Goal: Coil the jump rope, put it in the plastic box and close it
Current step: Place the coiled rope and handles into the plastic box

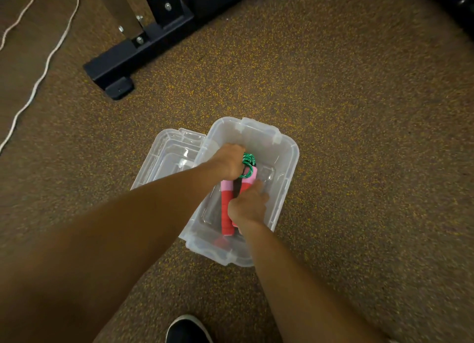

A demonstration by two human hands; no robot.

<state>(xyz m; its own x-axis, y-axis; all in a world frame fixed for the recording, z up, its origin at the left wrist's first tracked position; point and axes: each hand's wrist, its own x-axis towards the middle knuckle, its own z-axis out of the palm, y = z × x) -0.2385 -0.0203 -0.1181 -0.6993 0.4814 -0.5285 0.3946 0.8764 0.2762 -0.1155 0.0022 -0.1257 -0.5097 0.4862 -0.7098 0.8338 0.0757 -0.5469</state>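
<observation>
Both hands in clear plastic box, setting jump rope inside.
Rope: red/pink ribbed foam handles side by side, long axis near-to-far along the box length, green braided cord at far end. Left hand clenched around the cord bundle; right hand grasping the handles. Clear lid lies left, touching box. Speckled rubbery floor.

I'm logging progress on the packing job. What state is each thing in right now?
box: open, on the floor.
lid: off, lying beside the box on its left.
jump rope: bundled, inside the box, held.
left hand: closed on the green cord end.
right hand: gripping the red handles.
white cord: loose on the floor, far left.
</observation>
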